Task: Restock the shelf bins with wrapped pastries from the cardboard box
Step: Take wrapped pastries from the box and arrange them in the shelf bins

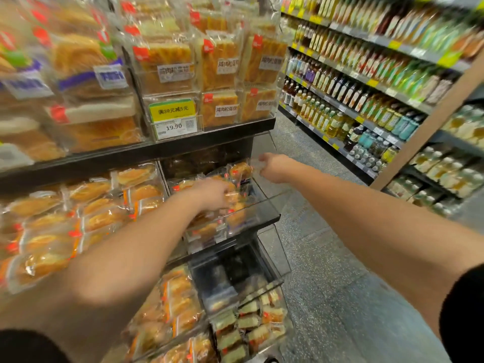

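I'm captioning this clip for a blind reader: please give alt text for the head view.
Both hands reach into a clear shelf bin of wrapped pastries: left hand among the packets, right hand at the bin's far right side. Bottled drinks line the aisle beyond.

A yellow promotion tag (172, 109) clipped to the front of the upper shelf reads "满39元减5元" in dark characters. Directly below it, a white price label (175, 127) shows "19.90", with a barcode at its left and a QR code at its right; the smaller print above the price is too blurred to read. White stickers on the wrapped cake packs (219, 63) in the upper bins carry Chinese characters that look like "咸肉松蛋糕", though blur makes single characters uncertain. The purple-banded labels on the bread bags (110, 76) at left are smeared beyond reading. Shelf-edge tags (372, 83) along the drinks aisle are too small to read.
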### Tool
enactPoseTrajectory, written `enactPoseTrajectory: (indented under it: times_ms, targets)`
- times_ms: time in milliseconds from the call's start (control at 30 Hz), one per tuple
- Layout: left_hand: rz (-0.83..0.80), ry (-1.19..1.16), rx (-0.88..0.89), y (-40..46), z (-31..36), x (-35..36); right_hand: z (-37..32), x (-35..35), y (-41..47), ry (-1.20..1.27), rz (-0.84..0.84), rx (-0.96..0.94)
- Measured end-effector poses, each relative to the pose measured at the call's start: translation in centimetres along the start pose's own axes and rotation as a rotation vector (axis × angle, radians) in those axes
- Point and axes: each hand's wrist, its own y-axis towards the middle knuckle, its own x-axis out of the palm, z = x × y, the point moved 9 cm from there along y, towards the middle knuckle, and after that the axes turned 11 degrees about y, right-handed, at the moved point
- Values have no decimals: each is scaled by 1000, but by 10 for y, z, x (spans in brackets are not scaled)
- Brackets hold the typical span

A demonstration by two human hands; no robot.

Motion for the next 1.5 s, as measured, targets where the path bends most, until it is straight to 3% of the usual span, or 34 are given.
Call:
enactPoseTrajectory:
  times_ms: [400, 667, 833, 1033, 1300, 1500]
  targets:
    - [222, -398, -62, -161, -15, -42, -29, 36, -177, 296, 59, 9]
    - [186, -443, -303, -309, -24, 53, -71, 131, -261, 230, -84, -130]
    - [144, -329, -511, -421, -20, 131, -97, 208, -334, 47, -177, -292]
    - [108, -363, -689, -570, -6, 204, -143, 288, -426, -134, -292, -505]
    - [100, -496, -991, -760, -11, 256, -239, 377, -536, -254, -435, -756]
    - [31, -472, -1158, -900, -30, 295, -336, 446, -616, -298, -510, -915]
